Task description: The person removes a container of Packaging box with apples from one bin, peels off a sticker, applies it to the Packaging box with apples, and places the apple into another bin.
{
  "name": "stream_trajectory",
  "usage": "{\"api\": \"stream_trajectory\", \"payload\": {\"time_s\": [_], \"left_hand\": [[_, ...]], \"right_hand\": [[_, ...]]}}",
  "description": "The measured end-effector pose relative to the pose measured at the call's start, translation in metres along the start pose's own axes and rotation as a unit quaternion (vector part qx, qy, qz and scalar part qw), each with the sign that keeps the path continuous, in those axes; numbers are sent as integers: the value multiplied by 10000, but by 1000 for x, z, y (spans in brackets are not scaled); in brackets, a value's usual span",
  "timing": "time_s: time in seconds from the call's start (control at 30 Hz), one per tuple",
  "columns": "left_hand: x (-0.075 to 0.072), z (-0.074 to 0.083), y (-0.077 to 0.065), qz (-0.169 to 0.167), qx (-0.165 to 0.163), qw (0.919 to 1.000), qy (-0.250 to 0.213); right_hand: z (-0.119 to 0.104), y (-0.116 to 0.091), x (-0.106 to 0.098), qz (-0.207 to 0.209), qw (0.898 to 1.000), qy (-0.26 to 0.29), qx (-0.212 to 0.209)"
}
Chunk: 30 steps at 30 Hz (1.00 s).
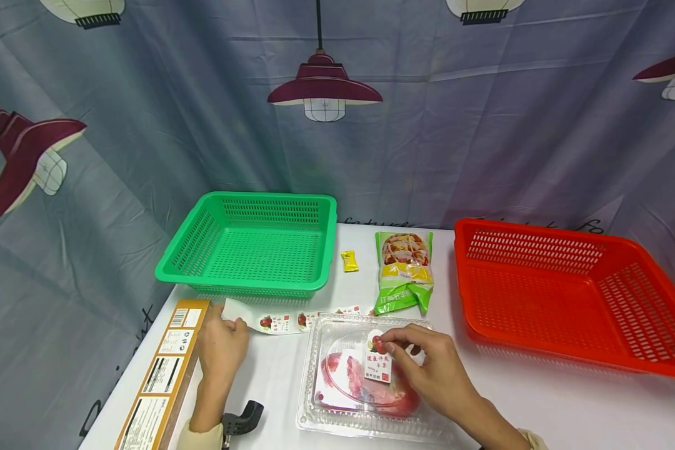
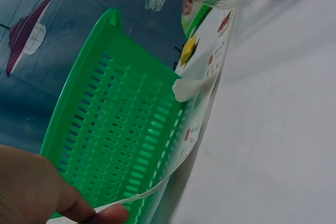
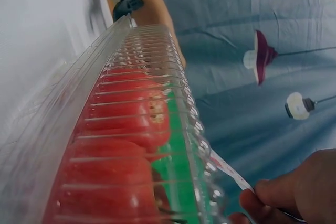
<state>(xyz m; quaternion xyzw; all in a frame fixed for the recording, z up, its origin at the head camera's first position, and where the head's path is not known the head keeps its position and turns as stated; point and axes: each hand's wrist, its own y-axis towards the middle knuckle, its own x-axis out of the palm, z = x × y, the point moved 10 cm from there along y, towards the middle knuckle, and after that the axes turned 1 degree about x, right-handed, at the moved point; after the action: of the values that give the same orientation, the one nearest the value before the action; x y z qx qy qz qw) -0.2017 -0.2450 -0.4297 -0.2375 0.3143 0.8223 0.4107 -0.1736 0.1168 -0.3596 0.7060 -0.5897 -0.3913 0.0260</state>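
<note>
A clear plastic clamshell box (image 1: 306, 400) with red fruit (image 3: 126, 108) inside lies closed on the white table. Above its lid, my right hand (image 1: 435, 369) pinches a white sticker (image 1: 377, 365) printed with red fruit and writing. The right wrist view catches that sticker (image 3: 230, 170) edge-on between thumb and finger. Left of the box, my left hand (image 1: 223, 340) pinches the end of a white strip of stickers (image 1: 278, 324), which runs right behind the box. In the left wrist view the strip (image 2: 194, 124) curves up to the thumb and finger.
A green basket (image 1: 253, 256) stands at the back left and a red basket (image 1: 540, 306) at the right. Between them lie a green food bag (image 1: 405, 269) and a small yellow packet (image 1: 349, 260). Along the left edge lies a long orange-brown carton (image 1: 160, 375).
</note>
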Motion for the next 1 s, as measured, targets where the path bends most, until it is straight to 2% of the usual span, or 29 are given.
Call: {"api": "stream_trajectory", "payload": {"time_s": [0.2,0.33,0.73,1.0], "left_hand": [[14,2,-2,-404,-28,9992,-38],[23,4,-2,-646,55,9978,146],[36,6,-1,-875,178,9953,379],[42,3,-2,-1025,142,9934,498]], "right_hand": [[3,1,5,-156,9997,-73,169],[6,1,9,-278,9992,-131,270],[10,0,18,-462,9966,-566,377],[5,-2,23,-370,9913,-1262,28]]}}
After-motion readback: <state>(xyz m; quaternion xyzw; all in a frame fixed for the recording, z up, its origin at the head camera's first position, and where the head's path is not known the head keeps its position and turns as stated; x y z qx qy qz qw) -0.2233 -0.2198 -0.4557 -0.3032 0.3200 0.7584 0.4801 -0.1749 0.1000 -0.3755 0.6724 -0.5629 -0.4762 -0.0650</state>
